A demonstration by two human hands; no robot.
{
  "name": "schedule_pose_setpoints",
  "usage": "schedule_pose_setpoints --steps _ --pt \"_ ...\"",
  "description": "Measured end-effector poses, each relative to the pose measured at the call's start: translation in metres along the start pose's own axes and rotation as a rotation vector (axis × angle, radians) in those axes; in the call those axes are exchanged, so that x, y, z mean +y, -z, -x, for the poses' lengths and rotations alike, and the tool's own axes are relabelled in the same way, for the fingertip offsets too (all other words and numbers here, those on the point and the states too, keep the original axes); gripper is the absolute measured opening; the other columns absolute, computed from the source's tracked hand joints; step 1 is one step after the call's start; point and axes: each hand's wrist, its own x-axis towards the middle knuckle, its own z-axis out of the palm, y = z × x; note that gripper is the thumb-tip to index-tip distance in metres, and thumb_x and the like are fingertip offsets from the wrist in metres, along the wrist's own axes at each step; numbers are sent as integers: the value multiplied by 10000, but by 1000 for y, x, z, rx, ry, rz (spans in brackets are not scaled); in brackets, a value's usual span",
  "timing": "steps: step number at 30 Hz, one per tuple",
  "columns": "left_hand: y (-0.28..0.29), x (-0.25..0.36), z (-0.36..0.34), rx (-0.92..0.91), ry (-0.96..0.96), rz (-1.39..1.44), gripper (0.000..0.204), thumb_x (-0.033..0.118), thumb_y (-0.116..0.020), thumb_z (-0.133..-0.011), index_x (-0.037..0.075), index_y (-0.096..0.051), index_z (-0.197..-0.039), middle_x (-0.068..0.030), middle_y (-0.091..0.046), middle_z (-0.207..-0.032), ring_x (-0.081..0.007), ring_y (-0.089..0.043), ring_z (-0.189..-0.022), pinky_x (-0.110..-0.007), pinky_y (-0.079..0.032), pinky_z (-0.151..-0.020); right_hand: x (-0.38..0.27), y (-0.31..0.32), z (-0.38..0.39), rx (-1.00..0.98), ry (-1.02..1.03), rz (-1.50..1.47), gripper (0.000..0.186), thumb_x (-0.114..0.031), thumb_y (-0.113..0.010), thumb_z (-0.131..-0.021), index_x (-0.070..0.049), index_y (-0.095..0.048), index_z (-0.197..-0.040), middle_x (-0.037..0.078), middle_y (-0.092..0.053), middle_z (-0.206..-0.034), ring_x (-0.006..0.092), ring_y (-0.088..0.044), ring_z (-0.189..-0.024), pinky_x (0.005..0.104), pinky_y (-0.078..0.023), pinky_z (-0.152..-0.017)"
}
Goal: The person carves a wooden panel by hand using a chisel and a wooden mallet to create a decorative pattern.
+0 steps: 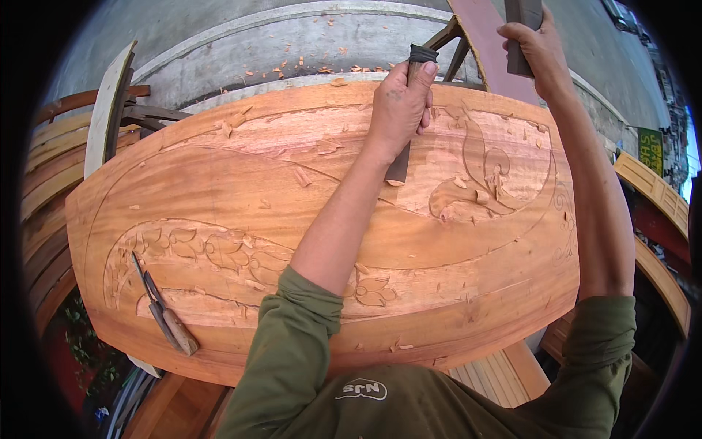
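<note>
My left hand (398, 106) is wrapped round the handle of a wide chisel (398, 168), whose dark flat blade points toward me and meets the wooden panel (278, 194). Black wrapping covers the handle's top end above my thumb. Raised at the upper right, my right hand (540, 50) grips a dark rectangular wooden mallet block (523, 36), apart from the chisel; the frame's edge cuts off its top. Right of the blade, a carved scroll and leaf pattern (493, 175) stands out from the lowered ground, with loose shavings on it.
Two slim carving tools (170, 318) lie at the panel's left, near a carved leaf border (227, 252). Wood shavings (285, 69) litter the concrete beyond. A pale board (108, 110) rises at the left edge, beside stacked wooden pieces (55, 183). More wooden panels (654, 194) stand at right.
</note>
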Motion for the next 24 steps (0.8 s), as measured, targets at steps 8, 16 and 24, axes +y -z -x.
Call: schedule_pose_setpoints --steps 8,16,24 --pt "-2 1 4 -30 -18 -11 470 556 -682 -1087 88 -647 -1079 12 -609 -766 -54 -571 -532 -219 -442 -445 22 27 -4 -145 148 360 937 -179 -853 -829 -136 -450 -1673 150 -752 -1186 276 -749 -1035 385 -577 -984" --pt "5 -7 17 -35 39 -50 478 560 -674 -1090 82 -648 -1092 14 -620 -760 -48 -573 -530 -217 -444 -438 6 11 15 -541 222 396 994 -66 -844 -775 -264 -478 -1678 164 -775 -1157 341 -733 -1153 421 -523 -1087" --pt "3 -2 9 -59 30 -29 449 538 -672 -1098 90 -646 -1093 12 -622 -758 -44 -565 -527 -214 -436 -440 -5 -16 32 -80 11 35 973 -172 -834 -802 -216 -422 -1683 170 -730 -1136 270 -722 -934 395 -598 -782"
